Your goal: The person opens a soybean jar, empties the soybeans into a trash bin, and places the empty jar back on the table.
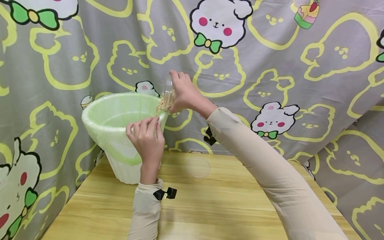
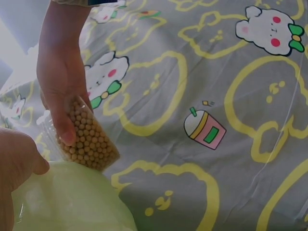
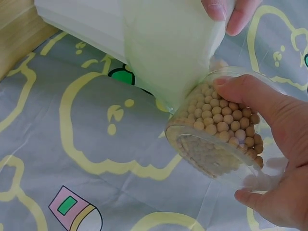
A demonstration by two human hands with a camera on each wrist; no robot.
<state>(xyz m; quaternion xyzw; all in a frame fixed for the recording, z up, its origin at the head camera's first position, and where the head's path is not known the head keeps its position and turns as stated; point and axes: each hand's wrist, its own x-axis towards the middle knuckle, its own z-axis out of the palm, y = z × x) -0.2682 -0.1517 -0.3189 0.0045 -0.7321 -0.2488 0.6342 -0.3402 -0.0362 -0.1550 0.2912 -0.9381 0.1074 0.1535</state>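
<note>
Here, tilted jar (image 3: 211, 132) of beads (image 3: 226, 118) clasped inside right grip (image 1: 186, 91), left grip (image 1: 147, 140) holding bin rim (image 1: 103, 128)

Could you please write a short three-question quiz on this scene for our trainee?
1. Multiple choice: what is in the jar that the right hand holds?
A. Water
B. Small tan balls
C. Keys

2. True or false: the jar stands upright on the table.

3. Fill in the blank: the left hand touches the lined rim of the ____.

Key:
1. B.
2. False; it is held tilted, off the table.
3. Bin.
</note>
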